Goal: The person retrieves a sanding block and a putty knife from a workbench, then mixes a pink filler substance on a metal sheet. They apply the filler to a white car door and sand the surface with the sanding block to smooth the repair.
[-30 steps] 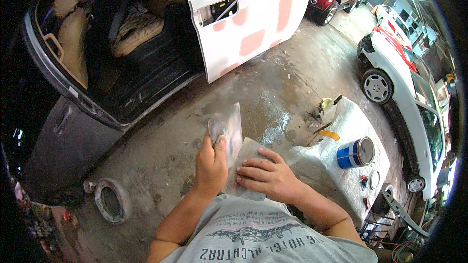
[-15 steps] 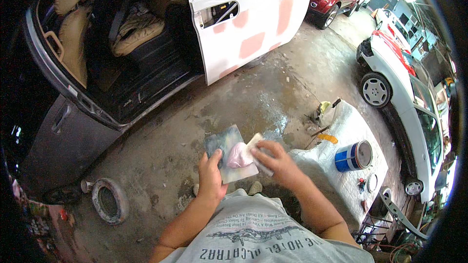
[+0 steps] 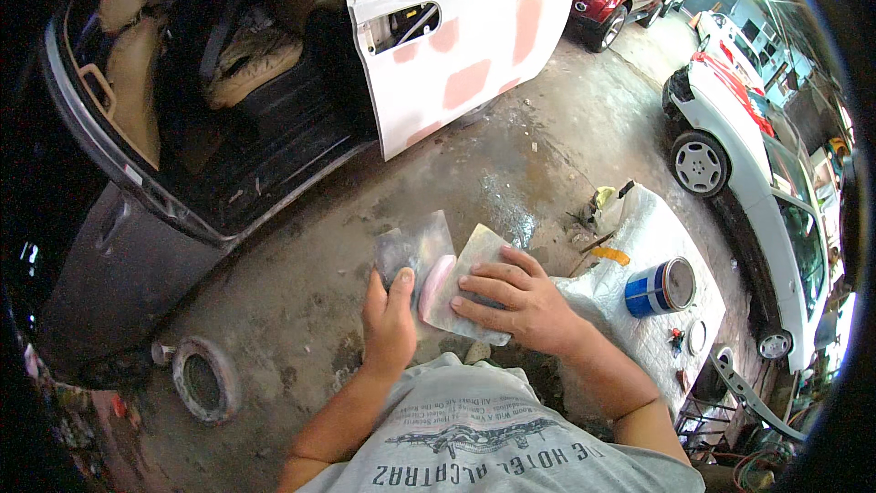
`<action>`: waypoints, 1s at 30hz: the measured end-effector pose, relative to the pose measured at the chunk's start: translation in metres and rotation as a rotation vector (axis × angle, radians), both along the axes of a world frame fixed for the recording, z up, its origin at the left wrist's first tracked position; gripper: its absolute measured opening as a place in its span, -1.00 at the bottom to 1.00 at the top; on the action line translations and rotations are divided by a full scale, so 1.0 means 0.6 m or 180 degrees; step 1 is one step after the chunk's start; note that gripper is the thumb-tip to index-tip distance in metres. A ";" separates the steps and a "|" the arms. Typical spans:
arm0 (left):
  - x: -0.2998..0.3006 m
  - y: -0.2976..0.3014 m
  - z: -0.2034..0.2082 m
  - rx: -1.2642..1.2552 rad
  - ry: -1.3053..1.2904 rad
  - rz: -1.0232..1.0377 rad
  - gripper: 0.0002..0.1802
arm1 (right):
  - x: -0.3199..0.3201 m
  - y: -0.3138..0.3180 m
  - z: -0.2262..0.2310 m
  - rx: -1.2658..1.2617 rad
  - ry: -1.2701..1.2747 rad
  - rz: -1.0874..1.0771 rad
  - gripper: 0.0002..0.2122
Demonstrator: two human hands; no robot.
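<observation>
**While Both Hands Hold Plates: Controlling the Paste Between Them**

While the left hand (image 3: 391, 318) supports the smoky grey, smeared flat plate (image 3: 416, 243), the right hand (image 3: 520, 299) bears on the pale, translucent rectangular plate (image 3: 474, 256). The soft pink paste (image 3: 438, 287) lies between the two plates, above the grey concrete floor (image 3: 301, 283); it shows as a rounded ridge along the right plate's left edge.

Left grip: pinched on its plate, thumb on the upper face, the other fingers mostly hidden behind. Right grip: has hold of its plate, fingers slightly spread across the upper face; the thumb is out of sight.

For good control, brace the left plate and move only the right one. Keep the right plate at a low angle, with even pressure along its full edge; uneven pressure is likely to leave lumps. Keep the paste clear of the left thumb and the plate rims, where it could squeeze over.

The blue cylindrical metal can (image 3: 646, 294) stands on the silver-white sheeted table (image 3: 655, 219), well apart from both hands.
</observation>
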State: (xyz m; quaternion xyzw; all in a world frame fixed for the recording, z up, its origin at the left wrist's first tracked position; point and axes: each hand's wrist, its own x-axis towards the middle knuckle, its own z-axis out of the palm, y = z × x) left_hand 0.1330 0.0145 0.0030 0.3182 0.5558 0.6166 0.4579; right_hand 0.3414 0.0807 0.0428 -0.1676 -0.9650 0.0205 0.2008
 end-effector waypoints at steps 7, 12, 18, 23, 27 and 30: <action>0.000 0.003 0.028 -0.0062 0.0594 -0.0897 -0.63 | 0.006 0.022 0.024 -0.0131 -0.0083 -0.0179 -0.63; -0.005 0.014 0.033 0.0051 0.1462 -0.0437 -0.64 | -0.021 -0.033 -0.011 -0.0255 0.0186 0.0142 -0.64; 0.000 0.020 0.035 0.0353 0.1628 0.0193 -0.62 | 0.003 -0.039 -0.024 -0.0340 -0.0025 0.0092 -0.63; 0.001 0.042 -0.018 0.0195 -0.0331 0.0364 -0.67 | -0.003 -0.053 0.011 -0.0756 0.1073 0.0201 -0.53; 0.025 0.028 -0.027 -0.0298 -0.2143 0.0377 -0.63 | -0.008 -0.036 -0.079 -0.1205 0.1165 -0.0334 -0.47; 0.025 0.012 -0.028 -0.0884 -0.2099 0.0460 -0.61 | 0.046 0.027 -0.107 -0.1164 0.0100 -0.0840 -0.50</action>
